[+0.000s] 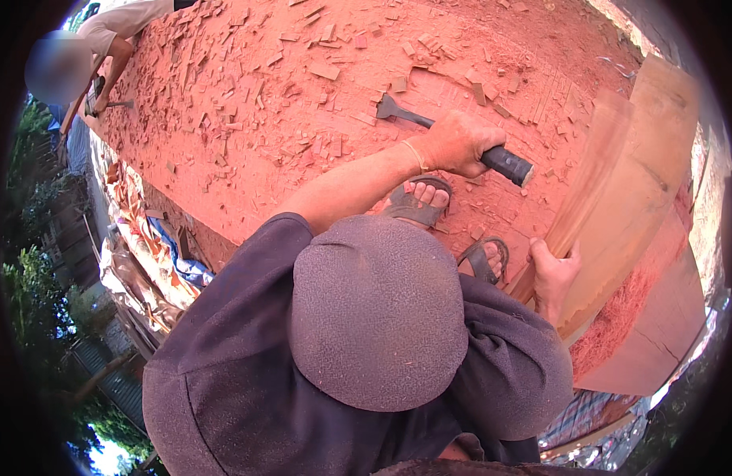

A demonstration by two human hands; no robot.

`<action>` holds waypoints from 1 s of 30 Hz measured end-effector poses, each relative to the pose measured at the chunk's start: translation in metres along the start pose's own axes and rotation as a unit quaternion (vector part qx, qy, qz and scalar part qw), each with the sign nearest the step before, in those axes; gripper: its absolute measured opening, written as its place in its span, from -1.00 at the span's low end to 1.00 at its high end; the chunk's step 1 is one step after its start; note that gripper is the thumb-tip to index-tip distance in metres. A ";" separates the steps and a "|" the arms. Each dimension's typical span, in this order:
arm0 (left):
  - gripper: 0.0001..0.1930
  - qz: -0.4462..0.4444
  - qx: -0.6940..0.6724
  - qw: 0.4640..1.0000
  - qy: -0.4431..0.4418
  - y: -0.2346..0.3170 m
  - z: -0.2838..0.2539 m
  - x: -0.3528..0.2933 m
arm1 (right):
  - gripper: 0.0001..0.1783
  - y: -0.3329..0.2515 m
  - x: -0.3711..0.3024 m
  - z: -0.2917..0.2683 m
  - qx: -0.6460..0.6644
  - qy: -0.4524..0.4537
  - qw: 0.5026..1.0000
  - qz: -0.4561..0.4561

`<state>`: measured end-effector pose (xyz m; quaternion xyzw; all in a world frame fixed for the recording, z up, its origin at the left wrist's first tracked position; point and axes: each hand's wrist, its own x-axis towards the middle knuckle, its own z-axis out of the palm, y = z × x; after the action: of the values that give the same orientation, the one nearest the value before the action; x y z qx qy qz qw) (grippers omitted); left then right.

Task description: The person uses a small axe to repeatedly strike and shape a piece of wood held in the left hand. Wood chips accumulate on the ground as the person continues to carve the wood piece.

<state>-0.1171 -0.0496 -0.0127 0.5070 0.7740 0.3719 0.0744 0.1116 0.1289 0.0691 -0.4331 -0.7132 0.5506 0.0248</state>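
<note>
My left hand (459, 144) is closed round a chisel (407, 116) with a flared flat metal blade and a black-wrapped handle. Its blade points left, just over the red, dust-covered wood surface. My right hand (555, 274) grips the near end of a narrow reddish-brown wooden board (592, 170). This board slants away toward the far right and lies against a wider, paler plank (647, 186). Between my hands, my feet in grey sandals (417, 205) stand on the red wood. The dark cap (378, 313) covers the middle of the lower view.
Wood chips (324, 71) lie scattered over the red surface. At the far left a person (116, 36) bends over it with a long-handled tool. Crumpled sheeting (147, 254) lies along the left edge. Another flat panel (659, 317) is at the right.
</note>
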 end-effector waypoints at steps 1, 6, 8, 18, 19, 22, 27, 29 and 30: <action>-0.78 -0.017 0.010 1.000 -0.011 0.001 0.001 -0.001 | -0.62 -0.014 -0.002 -0.018 0.059 0.019 0.998 -0.034; -0.76 -0.019 -0.004 1.000 0.012 -0.004 0.001 -0.002 | -0.63 -0.075 -0.001 -0.029 0.421 0.073 0.895 -0.125; -0.75 -0.017 -0.001 0.998 0.059 -0.008 -0.001 -0.001 | -0.60 -0.059 0.000 0.009 0.298 0.074 0.936 -0.171; -0.73 -0.077 -0.006 0.997 0.025 0.009 -0.046 0.002 | -0.73 0.016 -0.022 0.010 0.110 0.047 0.993 0.024; -0.73 -0.073 -0.019 0.996 -0.057 0.019 -0.045 -0.001 | -0.73 0.016 -0.027 0.000 0.134 0.073 0.988 0.009; -0.75 -0.005 -0.059 0.987 -0.147 0.039 -0.028 -0.001 | -0.72 0.016 -0.035 -0.023 0.177 0.111 0.977 0.038; -0.77 0.041 -0.051 0.998 -0.017 0.016 -0.002 0.027 | -0.66 0.012 -0.033 -0.056 0.210 0.184 0.960 -0.002; -0.77 0.011 -0.037 0.999 -0.028 0.010 -0.001 0.040 | -0.68 0.003 -0.031 -0.062 0.204 0.210 0.956 -0.009; -0.77 -0.001 -0.038 0.999 -0.005 0.008 -0.004 0.046 | -0.68 -0.003 -0.030 -0.062 0.212 0.208 0.955 -0.020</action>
<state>-0.1350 -0.0110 0.0073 0.5050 0.7594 0.3985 0.0975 0.1602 0.1573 0.1089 -0.5079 -0.5677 0.5866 0.2751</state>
